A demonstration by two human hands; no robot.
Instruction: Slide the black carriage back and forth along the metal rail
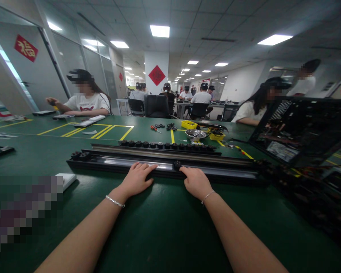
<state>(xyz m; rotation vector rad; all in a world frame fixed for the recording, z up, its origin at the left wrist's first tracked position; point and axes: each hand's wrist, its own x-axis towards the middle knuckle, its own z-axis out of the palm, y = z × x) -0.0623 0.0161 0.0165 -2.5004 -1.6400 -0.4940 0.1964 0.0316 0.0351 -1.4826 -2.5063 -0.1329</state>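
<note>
A long black rail-like housing (85, 160) with a shiny strip along its channel lies crosswise on the green table in front of me. My left hand (138, 178) rests on its near edge, fingers spread, with a fingertip over the shiny strip. A small black block (177, 165) sits in the channel between my hands. At that block's right side is the extended index finger of my right hand (198, 182); its other fingers are bent and partly hidden. Two black knobby pieces (81, 155) sit at the housing's left end. Behind it stands a row of similar black pieces (159, 145).
An open black computer case (307, 129) stands at right, with dark cables and parts before it. Farther back are a metal bowl (196, 134), yellow bins (189, 124) and orange-handled pliers (154, 128). A white box (66, 182) lies left. Co-workers sit across the table.
</note>
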